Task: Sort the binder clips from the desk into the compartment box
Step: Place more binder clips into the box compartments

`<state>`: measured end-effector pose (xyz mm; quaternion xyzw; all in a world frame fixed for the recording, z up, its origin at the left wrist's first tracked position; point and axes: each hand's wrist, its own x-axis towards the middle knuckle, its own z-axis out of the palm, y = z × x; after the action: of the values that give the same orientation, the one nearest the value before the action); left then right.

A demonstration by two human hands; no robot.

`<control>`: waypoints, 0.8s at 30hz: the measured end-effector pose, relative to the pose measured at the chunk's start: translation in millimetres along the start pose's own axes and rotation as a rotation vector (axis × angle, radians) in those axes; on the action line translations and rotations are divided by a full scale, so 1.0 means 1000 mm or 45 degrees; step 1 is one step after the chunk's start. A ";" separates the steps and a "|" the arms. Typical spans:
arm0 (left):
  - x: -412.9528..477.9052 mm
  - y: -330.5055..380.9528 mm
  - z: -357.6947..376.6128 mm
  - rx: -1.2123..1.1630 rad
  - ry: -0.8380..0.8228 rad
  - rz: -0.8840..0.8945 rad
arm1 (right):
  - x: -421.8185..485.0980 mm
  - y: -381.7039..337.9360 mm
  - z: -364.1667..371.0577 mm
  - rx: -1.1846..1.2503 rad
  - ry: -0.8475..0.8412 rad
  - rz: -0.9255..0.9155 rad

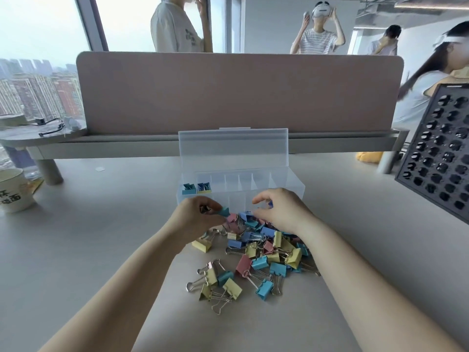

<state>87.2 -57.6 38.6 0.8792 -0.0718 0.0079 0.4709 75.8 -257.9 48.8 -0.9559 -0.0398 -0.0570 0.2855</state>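
Observation:
A clear compartment box [291, 182] stands open on the desk, lid up. Its two leftmost compartments hold binder clips [196, 188]. In front of it lies a pile of binder clips [258, 257] in blue, yellow and pink. My left hand [196, 215] pinches a teal binder clip [224, 211] by its wire handles, just in front of the box's left end. Over the pile's far side hovers my right hand [281, 212] with its fingers curled; a bit of blue shows at its fingertips, and whether it holds a clip is unclear.
A white mug [14, 190] stands at the left edge. A black perforated tray [441, 151] leans at the right. A pink divider panel [238, 92] closes the desk's far side, with several people behind it.

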 end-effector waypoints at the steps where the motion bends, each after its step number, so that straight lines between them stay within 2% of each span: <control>1: -0.001 0.002 -0.001 -0.022 -0.015 0.020 | 0.003 -0.004 0.002 -0.072 -0.022 -0.016; 7: -0.005 0.011 -0.004 -0.044 -0.023 0.207 | 0.014 -0.011 0.012 -0.316 -0.138 -0.056; 13: -0.007 0.012 0.000 -0.080 0.038 0.343 | 0.015 -0.008 0.013 -0.324 -0.079 -0.111; 16: -0.007 0.012 0.002 -0.168 0.024 0.256 | 0.018 -0.009 0.016 -0.319 0.013 -0.152; 18: -0.006 0.012 0.001 -0.327 -0.025 0.089 | 0.019 -0.010 0.014 -0.194 0.064 -0.182; 20: -0.004 0.013 -0.002 -0.515 -0.068 -0.055 | 0.020 -0.013 0.008 0.103 0.077 -0.179; 24: -0.005 0.016 -0.003 -0.810 -0.103 -0.178 | 0.017 -0.022 -0.002 0.726 -0.058 -0.047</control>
<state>80.7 -63.4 53.7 0.6904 -0.0289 -0.0820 0.7182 90.5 -239.9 64.4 -0.8371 -0.0779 -0.0271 0.5408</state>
